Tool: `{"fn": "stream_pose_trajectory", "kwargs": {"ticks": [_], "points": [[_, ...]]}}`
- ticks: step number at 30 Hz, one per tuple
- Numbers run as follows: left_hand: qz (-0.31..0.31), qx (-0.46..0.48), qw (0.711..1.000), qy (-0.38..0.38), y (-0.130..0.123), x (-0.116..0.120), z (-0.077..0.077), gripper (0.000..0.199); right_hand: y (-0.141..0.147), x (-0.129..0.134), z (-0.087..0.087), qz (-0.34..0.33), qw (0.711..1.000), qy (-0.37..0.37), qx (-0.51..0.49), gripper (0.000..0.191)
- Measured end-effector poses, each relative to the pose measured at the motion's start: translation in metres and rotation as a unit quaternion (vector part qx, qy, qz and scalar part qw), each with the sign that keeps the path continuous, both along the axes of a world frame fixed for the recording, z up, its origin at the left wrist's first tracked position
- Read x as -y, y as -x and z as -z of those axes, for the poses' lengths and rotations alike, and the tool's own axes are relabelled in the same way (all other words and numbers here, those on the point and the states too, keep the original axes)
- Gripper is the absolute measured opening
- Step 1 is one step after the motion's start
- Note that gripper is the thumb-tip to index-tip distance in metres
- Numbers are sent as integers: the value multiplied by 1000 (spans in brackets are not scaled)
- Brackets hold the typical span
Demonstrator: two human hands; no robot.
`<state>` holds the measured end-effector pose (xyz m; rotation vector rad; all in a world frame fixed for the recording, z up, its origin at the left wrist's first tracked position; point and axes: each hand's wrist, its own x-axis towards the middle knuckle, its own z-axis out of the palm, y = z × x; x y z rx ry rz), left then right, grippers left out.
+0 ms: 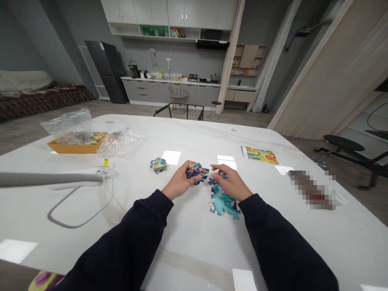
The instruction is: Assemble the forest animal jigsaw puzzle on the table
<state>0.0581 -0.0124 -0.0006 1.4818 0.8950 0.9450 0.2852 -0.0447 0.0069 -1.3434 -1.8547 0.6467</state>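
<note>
My left hand (181, 180) is closed round a bunch of dark blue and multicoloured puzzle pieces (197, 173), held just above the table. Beside it, my right hand (230, 182) hangs over the top of a partly joined teal puzzle (223, 203); its fingers are bent, and a dark piece shows beneath them. Whether the fingertips grip that piece cannot be made out. To the left of my left hand lies a small pile of puzzle pieces (158, 165).
On the white table (188, 250), an orange box (74, 148) with plastic bags stands at the left, near a grey metal stand (81, 180). A picture sheet (261, 154) and a blurred object (312, 190) lie at the right.
</note>
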Motion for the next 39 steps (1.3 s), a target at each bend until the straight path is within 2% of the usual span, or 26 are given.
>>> {"fn": "stream_pose_trajectory", "kwargs": {"ticks": [3,5,10,14,17,21,24,27,29,32,35,39], "points": [[6,-3,1000,18,1,0,-2,56,-11,2,0,27,979,-33,199,49],[25,-2,999,33,0,3,-4,59,-14,2,2,40,970,-21,239,47],[57,4,998,37,-3,7,-4,60,-7,1,8,34,984,29,174,30],[70,2,996,55,-3,7,-2,61,-3,2,8,33,992,67,101,34],[81,2,994,70,-3,10,-4,61,2,4,6,29,997,38,56,38],[91,3,993,78,-3,13,-6,60,10,6,-1,-10,999,-47,25,32],[75,-6,995,72,-2,12,-4,61,2,4,-3,-32,997,-65,21,38],[53,-4,995,83,-2,11,-2,66,-27,-4,6,16,996,-68,48,51],[48,1,995,85,-2,10,0,68,-49,-11,19,79,989,-69,106,51],[49,4,995,81,-3,9,1,68,-73,-21,37,99,983,-35,149,46],[51,3,995,84,-4,8,3,70,-77,-25,43,107,984,-19,141,37],[48,-2,995,83,-5,8,6,71,-65,-22,38,122,990,3,63,41]]}}
